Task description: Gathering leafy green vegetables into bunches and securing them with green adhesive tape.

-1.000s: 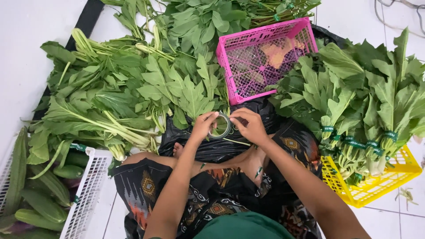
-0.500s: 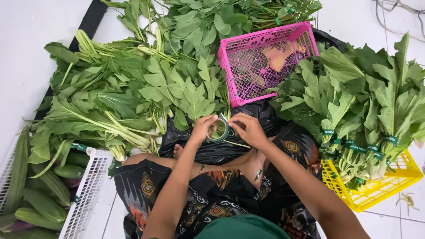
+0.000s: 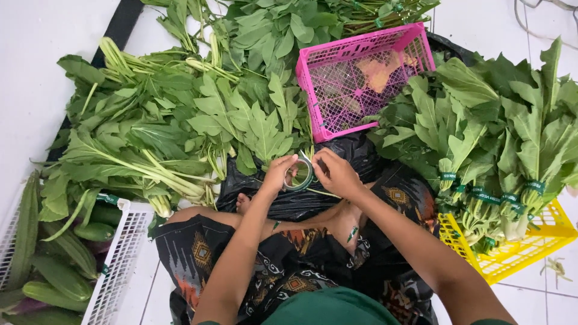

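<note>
Both hands pinch one roll of green tape (image 3: pixel 301 174): left hand (image 3: pixel 278 174) closed on its near rim, right hand (image 3: pixel 338 174) closed on the opposite side. Roll held upright over a black plastic bag (image 3: pixel 349 150) on the seated person's lap. Pink basket (image 3: pixel 361 75) just beyond; loose leafy greens (image 3: pixel 180 120) at left; banded bunches (image 3: pixel 500 150) on a yellow crate (image 3: pixel 524 253) at right; white crate (image 3: pixel 117 259) with cucumbers (image 3: pixel 60 277) lower left.

A single head-worn view looks almost straight down from close above the lap; the hands (image 3: pixel 310 174) sit near centre, leafy greens (image 3: pixel 180 126) spreading far, left and right.
</note>
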